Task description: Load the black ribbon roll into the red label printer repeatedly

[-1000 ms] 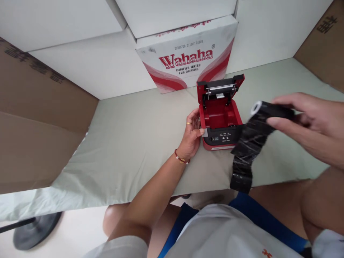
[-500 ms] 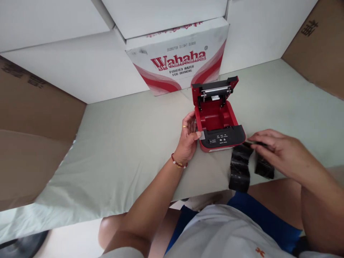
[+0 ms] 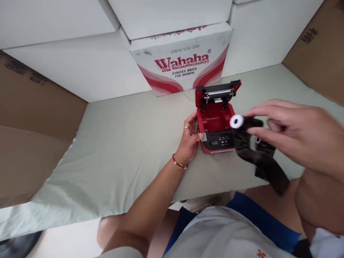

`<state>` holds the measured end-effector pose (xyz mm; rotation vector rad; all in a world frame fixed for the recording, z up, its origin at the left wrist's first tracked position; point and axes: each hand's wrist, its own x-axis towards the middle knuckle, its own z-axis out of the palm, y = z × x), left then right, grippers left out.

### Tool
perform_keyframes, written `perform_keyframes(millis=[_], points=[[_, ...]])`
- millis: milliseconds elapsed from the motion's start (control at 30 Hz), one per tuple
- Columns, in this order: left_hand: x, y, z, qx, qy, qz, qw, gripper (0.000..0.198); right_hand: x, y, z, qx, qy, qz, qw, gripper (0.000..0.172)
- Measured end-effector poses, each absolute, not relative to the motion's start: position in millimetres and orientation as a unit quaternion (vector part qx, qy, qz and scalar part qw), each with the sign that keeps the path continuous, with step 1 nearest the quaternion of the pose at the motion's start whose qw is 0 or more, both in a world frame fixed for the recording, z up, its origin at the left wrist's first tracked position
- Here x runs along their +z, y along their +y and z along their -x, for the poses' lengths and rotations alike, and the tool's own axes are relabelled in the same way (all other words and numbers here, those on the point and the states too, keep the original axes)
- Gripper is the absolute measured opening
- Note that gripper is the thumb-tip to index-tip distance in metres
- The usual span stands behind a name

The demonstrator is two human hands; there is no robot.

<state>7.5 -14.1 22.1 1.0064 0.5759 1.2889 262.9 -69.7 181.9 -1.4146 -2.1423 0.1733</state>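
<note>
A small red and black label printer (image 3: 216,120) stands on the cloth with its lid raised; its red inside is bare. My left hand (image 3: 189,141) grips the printer's left side, thumb over the grey button on the front corner. Between thumb and fingers of my right hand (image 3: 292,132) is a paper roll (image 3: 237,122), white at its end with a small core hole. It hovers over the printer's front right corner and hides part of it. From this roll a glossy black strip (image 3: 271,172) dangles, blurred. Beneath my right hand a second dark piece (image 3: 258,141) with a pale ring shows partly.
Pale green cloth (image 3: 129,139) covers the table. Behind the printer leans a white and red water carton (image 3: 185,61), with white boxes (image 3: 75,64) stacked around it. Brown cardboard boxes stand at the left (image 3: 34,136) and right. My legs are below the table's front edge.
My right hand has lifted the roll off the cloth and raised it beside the printer, its black strip now hanging. My left hand stays on the printer.
</note>
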Motion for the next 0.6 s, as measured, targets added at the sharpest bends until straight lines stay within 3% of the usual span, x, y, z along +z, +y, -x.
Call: perform_keyframes(millis=[67, 300, 600], points=[[23, -14, -8, 0.568, 0.251, -0.438, 0.649, 0.075, 174, -48, -236, 0.034, -0.817, 0.536, 0.211, 0.027], [23, -15, -8, 0.572, 0.249, -0.429, 0.653, 0.076, 159, -14, -185, 0.003, -0.782, 0.623, -0.007, 0.033], [22, -13, -7, 0.567, 0.252, -0.428, 0.657, 0.080, 135, 18, -187, -0.017, -0.799, 0.601, 0.011, 0.035]])
